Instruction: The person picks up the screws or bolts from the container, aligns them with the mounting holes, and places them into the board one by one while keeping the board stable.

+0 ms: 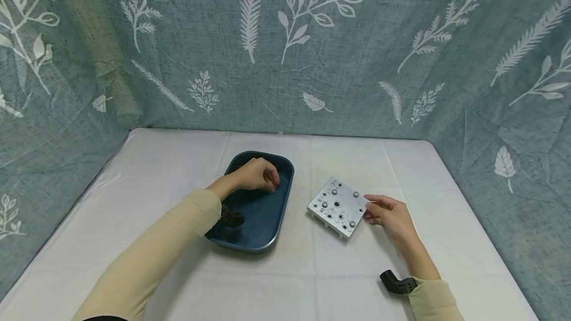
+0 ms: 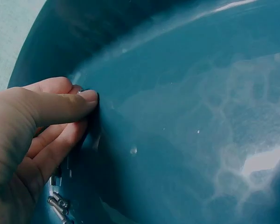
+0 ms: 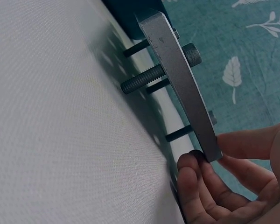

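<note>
In the head view my left hand [image 1: 258,175] reaches into a dark blue tray [image 1: 287,202]. Its thumb and fingertips pinch a small metal piece [image 2: 81,91], mostly hidden by the fingers. Below that hand, several small screws [image 2: 58,205] lie in the tray. To the right, a square metal plate [image 1: 343,197] with holes is held at its right corner by my right hand [image 1: 388,214], thumb on top and fingers beneath. Socket-head screws [image 3: 192,55] sit in the plate, and their threaded shanks [image 3: 142,79] stick out underneath, over the cloth.
A white cloth [image 1: 285,286] covers the table. Behind and at both sides hangs a green curtain [image 1: 276,88] with white leaf prints. Each wrist wears a black camera mount, the right one [image 1: 397,282] close over the cloth.
</note>
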A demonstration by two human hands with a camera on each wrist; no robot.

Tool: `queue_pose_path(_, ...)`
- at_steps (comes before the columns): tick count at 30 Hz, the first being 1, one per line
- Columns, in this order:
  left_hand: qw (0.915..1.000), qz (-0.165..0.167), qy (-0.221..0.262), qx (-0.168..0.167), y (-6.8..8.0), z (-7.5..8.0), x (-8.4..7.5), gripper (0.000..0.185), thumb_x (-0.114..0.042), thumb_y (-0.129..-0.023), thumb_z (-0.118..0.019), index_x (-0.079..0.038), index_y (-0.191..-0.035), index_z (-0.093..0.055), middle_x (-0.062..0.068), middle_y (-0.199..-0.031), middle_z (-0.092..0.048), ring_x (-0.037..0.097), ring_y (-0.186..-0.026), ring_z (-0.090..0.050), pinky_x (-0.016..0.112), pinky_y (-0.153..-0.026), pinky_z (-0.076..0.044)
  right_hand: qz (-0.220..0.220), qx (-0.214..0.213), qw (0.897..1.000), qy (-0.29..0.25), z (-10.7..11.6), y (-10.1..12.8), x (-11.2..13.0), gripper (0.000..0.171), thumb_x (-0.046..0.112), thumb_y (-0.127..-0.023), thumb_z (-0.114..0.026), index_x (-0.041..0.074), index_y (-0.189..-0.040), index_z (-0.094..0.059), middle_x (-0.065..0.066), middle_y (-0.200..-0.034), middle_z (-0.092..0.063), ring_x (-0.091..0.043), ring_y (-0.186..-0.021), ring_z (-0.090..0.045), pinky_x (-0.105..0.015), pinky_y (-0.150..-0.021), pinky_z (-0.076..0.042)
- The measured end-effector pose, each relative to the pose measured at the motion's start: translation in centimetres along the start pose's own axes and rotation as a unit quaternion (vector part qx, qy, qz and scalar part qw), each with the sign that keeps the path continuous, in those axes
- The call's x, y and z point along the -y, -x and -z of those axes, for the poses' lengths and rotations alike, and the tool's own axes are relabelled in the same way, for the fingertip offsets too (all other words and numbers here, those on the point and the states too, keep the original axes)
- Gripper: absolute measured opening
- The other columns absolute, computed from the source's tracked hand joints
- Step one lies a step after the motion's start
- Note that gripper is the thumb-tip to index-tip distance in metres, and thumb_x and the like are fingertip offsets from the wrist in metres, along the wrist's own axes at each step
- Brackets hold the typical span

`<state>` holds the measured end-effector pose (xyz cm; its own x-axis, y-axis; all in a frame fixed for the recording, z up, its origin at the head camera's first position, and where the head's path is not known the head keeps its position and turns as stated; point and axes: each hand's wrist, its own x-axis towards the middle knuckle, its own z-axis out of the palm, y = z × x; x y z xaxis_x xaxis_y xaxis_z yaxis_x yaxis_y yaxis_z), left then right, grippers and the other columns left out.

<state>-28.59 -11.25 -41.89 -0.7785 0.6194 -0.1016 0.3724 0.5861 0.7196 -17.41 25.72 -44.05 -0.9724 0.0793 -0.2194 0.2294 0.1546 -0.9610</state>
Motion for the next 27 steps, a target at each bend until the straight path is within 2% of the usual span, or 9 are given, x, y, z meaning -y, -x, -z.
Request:
queue_pose_path(7,0.9998,-0.019,-0.003,0.007,0.0,-0.3,-0.1,0.016,0.002,-0.079,-0.081,-0.006,-0.089,-0.073,-0.001,-0.083,-0.070,0.010,-0.075,-0.067,0.028,-0.069,-0.055,0.001,-0.002,1.000,0.008,-0.1,0.0,0.1,0.034,0.004,-0.096,-0.063,-0.010,-0.126,-0.059,-0.010,-0.093,-0.069,-0.016,-0.076,-0.066,-0.028,-0.067,-0.057)
queue_pose_path(13,0.9996,-0.024,0.017,0.001,0.3,-0.5,-0.1,0.015,0.002,-0.081,-0.079,-0.004,-0.093,-0.072,-0.001,-0.084,-0.070,0.010,-0.076,-0.067,0.028,-0.070,-0.055,0.008,-0.002,1.000,0.008,-0.1,0.2,0.0,0.033,0.004,-0.095,-0.063,-0.010,-0.125,-0.059,-0.009,-0.092,-0.069,-0.016,-0.075,-0.066,-0.027,-0.066,-0.057)
queue_pose_path(22,0.9919,-0.045,0.113,-0.036,1.2,0.6,-1.4,0.019,-0.005,-0.087,-0.076,0.001,-0.104,-0.071,0.004,-0.095,-0.071,0.019,-0.087,-0.068,0.033,-0.079,-0.055,0.014,-0.003,1.000,0.010,-0.1,0.1,-0.4,0.032,0.004,-0.095,-0.063,-0.010,-0.124,-0.061,-0.009,-0.091,-0.069,-0.016,-0.075,-0.067,-0.028,-0.066,-0.057)
queue_pose_path(27,0.9812,-0.074,0.167,-0.062,1.3,1.2,-2.9,0.021,-0.008,-0.090,-0.073,0.000,-0.109,-0.069,0.011,-0.103,-0.071,0.022,-0.094,-0.067,0.039,-0.085,-0.054,0.011,-0.002,1.000,0.013,-0.2,0.2,0.0,0.033,0.004,-0.096,-0.062,-0.010,-0.126,-0.059,-0.009,-0.091,-0.069,-0.015,-0.075,-0.066,-0.027,-0.067,-0.057)
